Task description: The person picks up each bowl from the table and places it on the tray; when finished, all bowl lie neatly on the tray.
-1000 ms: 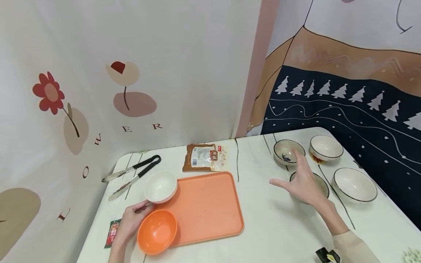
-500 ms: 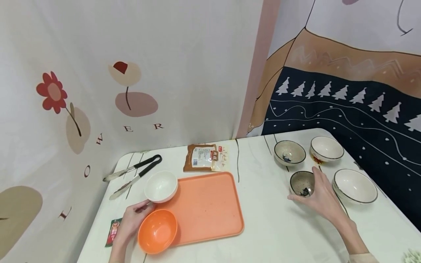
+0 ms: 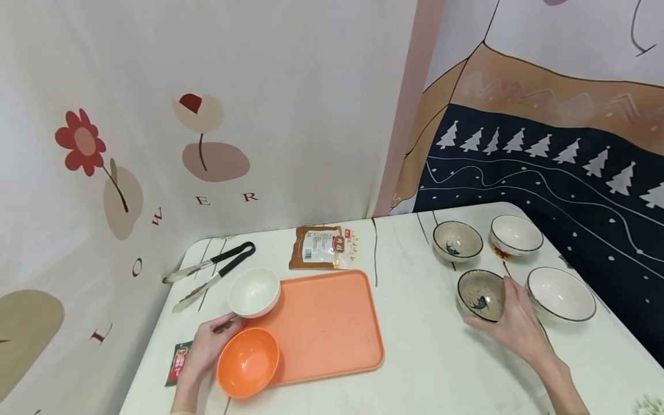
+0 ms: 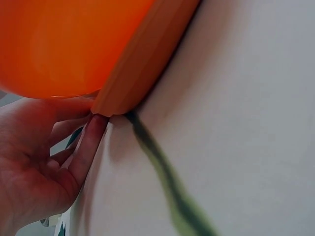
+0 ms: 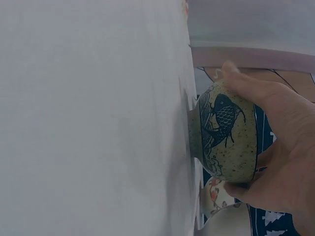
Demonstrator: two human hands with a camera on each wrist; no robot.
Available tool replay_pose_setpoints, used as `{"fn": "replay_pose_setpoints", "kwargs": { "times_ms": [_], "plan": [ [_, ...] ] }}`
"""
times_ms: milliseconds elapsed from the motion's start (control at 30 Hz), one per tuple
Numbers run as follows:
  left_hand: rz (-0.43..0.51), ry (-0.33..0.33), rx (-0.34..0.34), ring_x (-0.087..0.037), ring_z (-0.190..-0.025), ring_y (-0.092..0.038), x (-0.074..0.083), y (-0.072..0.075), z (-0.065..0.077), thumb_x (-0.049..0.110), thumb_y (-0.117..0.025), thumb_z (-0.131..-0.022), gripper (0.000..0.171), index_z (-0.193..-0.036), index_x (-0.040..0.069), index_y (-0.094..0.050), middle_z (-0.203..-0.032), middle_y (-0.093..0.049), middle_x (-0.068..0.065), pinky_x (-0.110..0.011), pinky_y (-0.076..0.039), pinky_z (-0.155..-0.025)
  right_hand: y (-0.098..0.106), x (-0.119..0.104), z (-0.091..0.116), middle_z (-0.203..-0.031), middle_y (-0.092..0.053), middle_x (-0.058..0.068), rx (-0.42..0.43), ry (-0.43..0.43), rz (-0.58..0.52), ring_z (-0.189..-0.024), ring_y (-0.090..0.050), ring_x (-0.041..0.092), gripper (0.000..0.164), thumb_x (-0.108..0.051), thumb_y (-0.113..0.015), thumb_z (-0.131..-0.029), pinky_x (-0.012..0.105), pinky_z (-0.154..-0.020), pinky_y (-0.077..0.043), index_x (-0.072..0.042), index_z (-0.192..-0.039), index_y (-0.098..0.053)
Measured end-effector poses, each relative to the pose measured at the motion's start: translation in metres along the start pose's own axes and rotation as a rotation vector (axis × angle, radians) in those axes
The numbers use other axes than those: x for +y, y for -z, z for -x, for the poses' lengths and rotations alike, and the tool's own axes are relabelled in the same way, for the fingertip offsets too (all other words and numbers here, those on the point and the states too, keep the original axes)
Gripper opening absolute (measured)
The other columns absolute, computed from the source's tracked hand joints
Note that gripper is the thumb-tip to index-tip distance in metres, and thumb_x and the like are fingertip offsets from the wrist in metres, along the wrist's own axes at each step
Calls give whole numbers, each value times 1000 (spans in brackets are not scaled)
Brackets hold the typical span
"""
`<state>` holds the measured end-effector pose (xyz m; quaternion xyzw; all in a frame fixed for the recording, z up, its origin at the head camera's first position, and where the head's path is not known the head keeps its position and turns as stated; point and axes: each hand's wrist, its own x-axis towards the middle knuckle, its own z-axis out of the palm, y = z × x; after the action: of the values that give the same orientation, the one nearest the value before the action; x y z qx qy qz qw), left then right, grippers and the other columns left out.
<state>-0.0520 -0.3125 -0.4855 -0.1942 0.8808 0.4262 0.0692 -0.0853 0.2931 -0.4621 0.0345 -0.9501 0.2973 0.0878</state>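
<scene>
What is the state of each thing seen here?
Near speckled bowl: upright, empty, gripped by right hand
Far speckled bowl: upright, empty
Far dark-rimmed white bowl: upright, empty
Near dark-rimmed white bowl: upright, empty
Plain white bowl: upright, empty
Orange bowl: upright, empty
Orange tray: mostly bare
Tongs: lying open
Brown packet: lying, seal unclear
Green-red packet: lying, partly hidden

Pretty bare-bones look lol
We've got a bare left hand [image 3: 208, 344], a bare right hand [image 3: 519, 328], plus a sliver of pale sleeve [image 3: 183, 412], head view's bottom left.
</scene>
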Motion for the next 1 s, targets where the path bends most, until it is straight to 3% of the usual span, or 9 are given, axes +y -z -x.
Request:
{"fn": "replay_pose_setpoints", "kwargs": {
  "times_ms": [200, 500, 667, 833, 1000],
  "plan": [
    [-1, -4, 8, -21, -102, -66, -1, 1, 0, 34, -65, -98, 53, -141, 4, -57, -120, -73, -17, -50, -53, -98, -1, 4, 1, -146, -24, 47, -19, -63, -30, -128, -32, 66, 134, -42, -92, -69, 79, -94, -34, 17, -154, -8],
    [-1, -10, 9, -15, -92, -64, 1, 0, 1, 33, -66, -97, 52, -140, 4, -59, -108, -75, -11, -38, -54, -87, -2, 13, 0, -146, -26, 49, 5, -129, -157, -132, -31, 64, 126, -34, -93, -69, 78, -101, -29, 15, -154, -14],
    [2, -13, 8, -13, -91, -63, 3, -1, 1, 33, -66, -97, 52, -139, 4, -60, -107, -75, -9, -32, -53, -84, -2, 16, 0, -146, -32, 45, 45, -148, -155, -132, -35, 61, 124, -35, -94, -66, 76, -101, -32, 11, -154, -21],
    [0, -15, 4, -15, -92, -64, 5, -1, 1, 34, -66, -97, 53, -140, 4, -60, -108, -75, -11, -36, -54, -87, -3, 9, -1, -147, -36, 39, 97, -148, -157, -133, -37, 58, 122, -35, -95, -65, 75, -102, -32, 6, -156, -24],
    [-12, 0, 10, -18, -96, -65, 5, -1, 1, 34, -65, -97, 53, -140, 4, -59, -112, -74, -14, -47, -54, -93, -6, -10, -7, -145, -42, 34, 147, -80, -189, -131, -41, 53, 119, -32, -97, -61, 72, -101, -34, 2, -155, -31]
  ]
}}
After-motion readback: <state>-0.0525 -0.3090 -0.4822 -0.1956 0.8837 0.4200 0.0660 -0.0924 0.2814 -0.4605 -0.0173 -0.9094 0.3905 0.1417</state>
